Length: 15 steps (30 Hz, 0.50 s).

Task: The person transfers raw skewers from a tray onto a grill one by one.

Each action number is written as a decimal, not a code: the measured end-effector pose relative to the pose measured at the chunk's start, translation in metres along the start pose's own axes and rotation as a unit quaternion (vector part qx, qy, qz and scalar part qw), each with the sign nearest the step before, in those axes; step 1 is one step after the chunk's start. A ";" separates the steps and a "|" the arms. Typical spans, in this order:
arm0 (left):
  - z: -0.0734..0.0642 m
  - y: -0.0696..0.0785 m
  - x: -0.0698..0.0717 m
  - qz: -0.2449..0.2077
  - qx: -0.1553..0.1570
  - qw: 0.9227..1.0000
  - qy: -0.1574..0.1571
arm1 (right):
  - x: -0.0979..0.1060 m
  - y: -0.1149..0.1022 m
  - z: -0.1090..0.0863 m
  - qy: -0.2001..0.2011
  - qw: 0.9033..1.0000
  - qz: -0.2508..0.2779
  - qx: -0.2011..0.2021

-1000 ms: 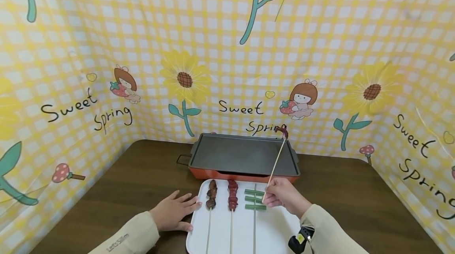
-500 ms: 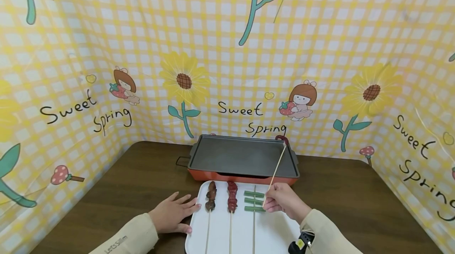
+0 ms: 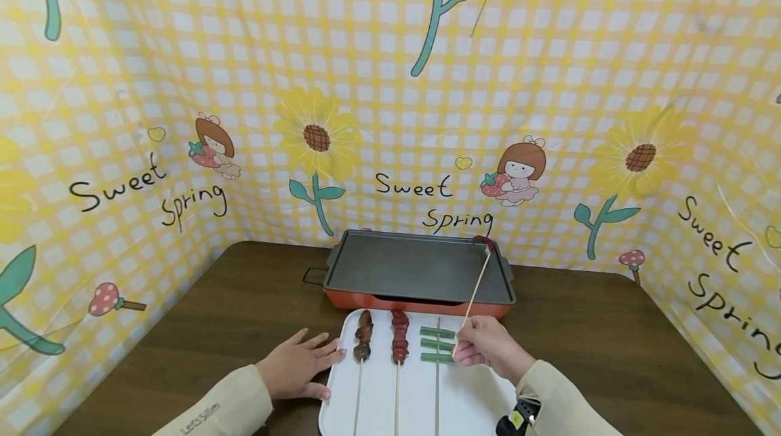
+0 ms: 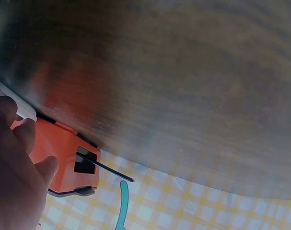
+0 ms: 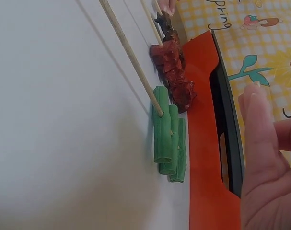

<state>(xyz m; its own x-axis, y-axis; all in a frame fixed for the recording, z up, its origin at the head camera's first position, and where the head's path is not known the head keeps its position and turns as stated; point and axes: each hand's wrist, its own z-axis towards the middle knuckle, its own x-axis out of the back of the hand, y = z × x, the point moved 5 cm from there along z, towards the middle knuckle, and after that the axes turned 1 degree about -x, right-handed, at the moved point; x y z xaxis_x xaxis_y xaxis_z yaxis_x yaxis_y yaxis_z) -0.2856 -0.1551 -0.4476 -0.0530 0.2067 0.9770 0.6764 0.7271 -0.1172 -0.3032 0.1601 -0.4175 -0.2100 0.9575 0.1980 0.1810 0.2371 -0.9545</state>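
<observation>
My right hand (image 3: 493,346) pinches the lower end of a thin wooden skewer (image 3: 477,288). A dark red curled piece (image 3: 486,243) sits on its tip, over the griddle's (image 3: 415,266) back right corner; contact with the plate cannot be judged. My left hand (image 3: 297,367) rests with spread fingers at the left edge of the white tray (image 3: 472,399). Three skewers lie side by side on that tray: brown chunks (image 3: 363,338), red meat pieces (image 3: 399,338) and green bean-like sticks (image 3: 436,344). The right wrist view shows the green sticks (image 5: 162,132) closely, but not the held skewer.
Behind the tray stands the griddle's orange base (image 4: 64,158), with a wire handle (image 3: 313,275) on its left. The dark wooden table (image 3: 579,334) extends on both sides. A yellow checked cloth (image 3: 390,117) hangs around the back and sides.
The dark red piece has come down from in front of the cloth to the griddle's back right corner. My right hand has lowered slightly; the left hand has stayed in place.
</observation>
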 end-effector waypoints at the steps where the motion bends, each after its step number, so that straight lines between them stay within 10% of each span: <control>1: 0.000 0.000 0.000 0.001 0.000 1.000 0.000 | 0.000 0.000 0.000 0.001 1.000 -0.001 -0.002; 15: 0.000 0.001 0.002 0.009 0.003 1.000 -0.002 | -0.004 0.004 -0.003 -0.020 1.000 0.024 -0.002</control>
<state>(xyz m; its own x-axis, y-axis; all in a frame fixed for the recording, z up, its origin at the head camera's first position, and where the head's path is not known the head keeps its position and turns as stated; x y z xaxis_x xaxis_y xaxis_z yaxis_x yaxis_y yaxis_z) -0.2849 -0.1537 -0.4462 -0.0438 0.2226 0.9739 0.6724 0.7275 -0.1360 -0.2991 0.1578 -0.4212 -0.2382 0.9606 0.1430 0.1959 0.1917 -0.9617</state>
